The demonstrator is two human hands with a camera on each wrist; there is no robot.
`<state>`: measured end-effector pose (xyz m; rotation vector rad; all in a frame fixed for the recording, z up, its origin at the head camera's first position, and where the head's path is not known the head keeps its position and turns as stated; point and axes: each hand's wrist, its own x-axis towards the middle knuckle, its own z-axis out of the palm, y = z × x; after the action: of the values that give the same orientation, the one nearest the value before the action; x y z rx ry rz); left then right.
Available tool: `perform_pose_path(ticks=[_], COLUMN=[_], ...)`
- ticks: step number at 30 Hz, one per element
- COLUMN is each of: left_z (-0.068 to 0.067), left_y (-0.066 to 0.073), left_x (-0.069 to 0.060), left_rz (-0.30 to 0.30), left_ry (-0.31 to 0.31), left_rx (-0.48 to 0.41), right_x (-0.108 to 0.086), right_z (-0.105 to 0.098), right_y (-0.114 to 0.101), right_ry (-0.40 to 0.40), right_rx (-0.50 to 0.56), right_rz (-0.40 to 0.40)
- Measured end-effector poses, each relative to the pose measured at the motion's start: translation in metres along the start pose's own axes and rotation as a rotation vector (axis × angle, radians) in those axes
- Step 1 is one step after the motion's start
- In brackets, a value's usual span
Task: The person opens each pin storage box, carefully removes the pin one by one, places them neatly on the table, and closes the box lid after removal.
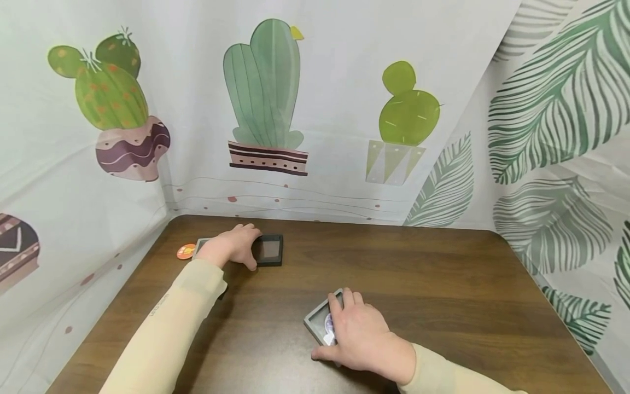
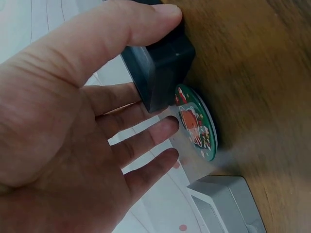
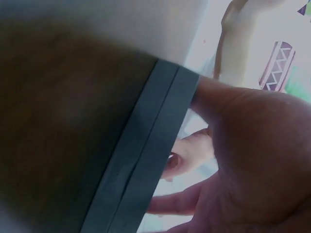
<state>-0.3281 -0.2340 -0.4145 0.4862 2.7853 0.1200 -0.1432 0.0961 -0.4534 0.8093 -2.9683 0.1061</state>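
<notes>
My left hand [image 1: 230, 246] holds a black square frame [image 1: 278, 251] by its left end at the back of the table, thumb on the near side. The left wrist view shows the thumb of that hand [image 2: 73, 116] and its forefingers around the black frame [image 2: 170, 65], beside a green round disc [image 2: 198, 124]. Nearer the front, my right hand [image 1: 361, 336] grips a grey frame [image 1: 315, 330], tilted, with a purple and white piece showing inside. In the right wrist view, the hand [image 3: 257, 155] is around the frame's side [image 3: 141, 145].
An orange round disc [image 1: 186, 251] lies at the table's left edge. Beside it a grey frame [image 1: 199, 244] is partly hidden by my left wrist; a grey case [image 2: 228, 204] shows low in the left wrist view. A dark edge [image 1: 222, 294] peeks from under the left sleeve. Printed curtains surround the table.
</notes>
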Motion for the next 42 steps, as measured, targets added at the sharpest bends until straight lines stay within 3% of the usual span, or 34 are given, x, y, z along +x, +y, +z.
perform_pose_path(ticks=[9, 19, 26, 31, 39, 42], left_z=[0.002, 0.008, 0.012, 0.018, 0.025, 0.027], left_y=[-0.004, -0.004, -0.003, -0.002, 0.005, 0.01], left_x=[0.0, -0.006, -0.007, -0.009, -0.016, -0.021], left_rz=[0.018, 0.036, 0.011, 0.01, 0.039, 0.074], left_ry=[0.013, 0.045, 0.059, 0.107, 0.169, 0.206], left_rx=[-0.012, -0.016, -0.051, -0.071, -0.096, -0.094], right_x=[0.002, 0.006, 0.009, 0.01, 0.011, 0.011], right_z=[-0.012, -0.027, -0.029, -0.029, -0.028, -0.029], right_y=[0.012, 0.042, 0.05, 0.052, 0.056, 0.056], right_ry=[-0.133, -0.254, -0.296, -0.323, -0.338, -0.35], right_rx=[0.08, 0.246, 0.263, 0.267, 0.253, 0.247], right_rz=[-0.051, -0.194, -0.23, -0.235, -0.264, -0.263])
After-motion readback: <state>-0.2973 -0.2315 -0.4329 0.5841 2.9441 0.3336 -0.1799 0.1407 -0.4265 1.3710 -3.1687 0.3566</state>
